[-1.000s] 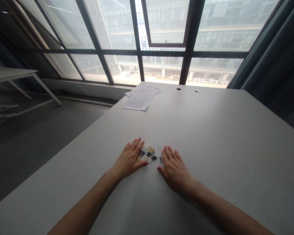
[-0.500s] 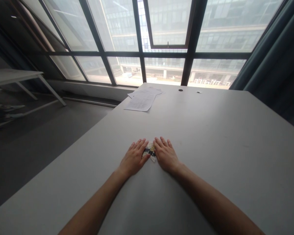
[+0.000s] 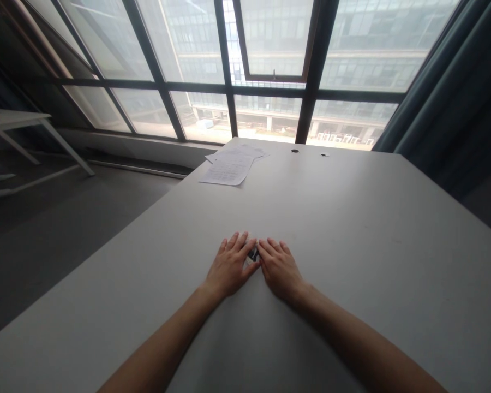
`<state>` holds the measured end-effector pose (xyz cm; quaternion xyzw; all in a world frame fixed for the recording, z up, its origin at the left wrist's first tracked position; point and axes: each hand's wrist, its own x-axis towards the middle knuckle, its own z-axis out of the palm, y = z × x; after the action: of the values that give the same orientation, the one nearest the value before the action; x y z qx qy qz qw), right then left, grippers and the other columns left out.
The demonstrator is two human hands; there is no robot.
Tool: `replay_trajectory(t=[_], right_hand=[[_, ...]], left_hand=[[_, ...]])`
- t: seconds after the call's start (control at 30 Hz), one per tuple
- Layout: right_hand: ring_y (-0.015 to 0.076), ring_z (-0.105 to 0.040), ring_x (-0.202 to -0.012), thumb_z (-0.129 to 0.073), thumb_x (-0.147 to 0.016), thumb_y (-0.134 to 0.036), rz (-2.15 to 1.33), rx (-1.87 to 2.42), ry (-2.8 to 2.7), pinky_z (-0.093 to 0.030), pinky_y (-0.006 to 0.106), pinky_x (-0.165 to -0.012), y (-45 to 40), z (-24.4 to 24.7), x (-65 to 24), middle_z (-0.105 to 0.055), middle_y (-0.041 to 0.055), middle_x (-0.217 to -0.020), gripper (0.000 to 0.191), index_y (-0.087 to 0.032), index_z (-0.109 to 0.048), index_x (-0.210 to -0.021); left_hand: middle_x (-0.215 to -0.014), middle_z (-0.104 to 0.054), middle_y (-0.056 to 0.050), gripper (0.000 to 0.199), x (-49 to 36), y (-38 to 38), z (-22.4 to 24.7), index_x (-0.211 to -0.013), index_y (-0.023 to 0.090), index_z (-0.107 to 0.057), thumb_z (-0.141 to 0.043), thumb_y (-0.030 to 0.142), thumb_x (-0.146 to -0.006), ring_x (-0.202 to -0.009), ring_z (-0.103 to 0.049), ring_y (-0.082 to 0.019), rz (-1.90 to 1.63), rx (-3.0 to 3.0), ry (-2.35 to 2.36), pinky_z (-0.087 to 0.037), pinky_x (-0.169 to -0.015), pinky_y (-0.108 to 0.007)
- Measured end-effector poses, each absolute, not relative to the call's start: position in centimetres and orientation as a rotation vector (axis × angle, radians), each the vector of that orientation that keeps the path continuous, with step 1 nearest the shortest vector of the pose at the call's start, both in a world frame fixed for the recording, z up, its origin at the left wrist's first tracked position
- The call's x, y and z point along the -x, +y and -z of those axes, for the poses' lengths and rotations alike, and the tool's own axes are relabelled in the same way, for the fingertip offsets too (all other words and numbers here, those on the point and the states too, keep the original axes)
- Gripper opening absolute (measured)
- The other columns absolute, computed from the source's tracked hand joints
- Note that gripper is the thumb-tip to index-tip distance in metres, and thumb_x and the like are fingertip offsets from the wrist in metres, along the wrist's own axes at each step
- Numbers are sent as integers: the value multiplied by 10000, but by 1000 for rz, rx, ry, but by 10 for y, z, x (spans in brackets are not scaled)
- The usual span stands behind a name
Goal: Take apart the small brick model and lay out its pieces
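Note:
Some small flat pieces [image 3: 252, 254], whitish and black, lie on the white table [image 3: 331, 218] in the gap between my two hands. What kind they are, I cannot make out, since most of them are covered. My left hand [image 3: 230, 267] rests palm down with stretched fingers, over the left part of the pieces. Palm down on the other side, my right hand [image 3: 280, 268] keeps its fingers straight and close together. Its fingertips and side meet the left thumb and index finger, or nearly so.
Printed paper sheets [image 3: 228, 165] lie at the table's far left corner. A dark round cable hole [image 3: 295, 151] and a small dark-and-white item [image 3: 324, 155] are near the far edge. Behind are windows [image 3: 270, 117], a curtain [image 3: 445, 103] and, at left, another table [image 3: 12, 119].
My hands have come closer together, the left moving right, and now cover more of the small pieces. The yellowish ones no longer show. The camera view has shifted slightly.

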<state>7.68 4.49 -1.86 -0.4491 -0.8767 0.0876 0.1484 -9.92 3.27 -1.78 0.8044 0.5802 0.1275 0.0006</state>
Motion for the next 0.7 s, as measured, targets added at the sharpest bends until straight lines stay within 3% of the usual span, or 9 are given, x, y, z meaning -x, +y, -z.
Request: replay_trajectory(t=[0.17,0.37,0.57,0.7], right_hand=[[246,-410,-1279,-412,-933,-232,-251,1310,-2421,-272,410,-1075,53,14,-73,-522,63,-1368,398,-206,-495,-1322],[216,-569,-943,-433,-944,-237,-333,1420,-2291,-421,315,-876,49,13,-91,-651,89,-932,229,-187,-656,-951],[201,-591,-922,-483,-915,-159,-451,1306,-2230,-435,296,-869,61,15,-74,-661,85,-905,201,-179,-681,-890],[171,-624,-928,-510,-870,-94,-603,1180,-2155,-449,280,-895,63,14,-60,-693,63,-970,228,-200,-696,-950]], left_hand=[[-1484,-372,-78,532,100,38,20,-1357,252,-447,-414,529,-905,-1373,-301,-320,-461,-2508,1853,-266,-1106,-531],[-1449,-428,-71,471,107,45,19,-1312,228,-486,-458,455,-900,-1358,-332,-295,-494,-2505,1814,-269,-1116,-504],[-1421,-461,-87,465,114,53,22,-1280,215,-520,-509,449,-878,-1340,-367,-291,-533,-2528,1728,-285,-1112,-495],[-1394,-491,-99,440,116,55,25,-1241,201,-550,-509,448,-880,-1337,-376,-283,-600,-2510,1740,-297,-1110,-480]])
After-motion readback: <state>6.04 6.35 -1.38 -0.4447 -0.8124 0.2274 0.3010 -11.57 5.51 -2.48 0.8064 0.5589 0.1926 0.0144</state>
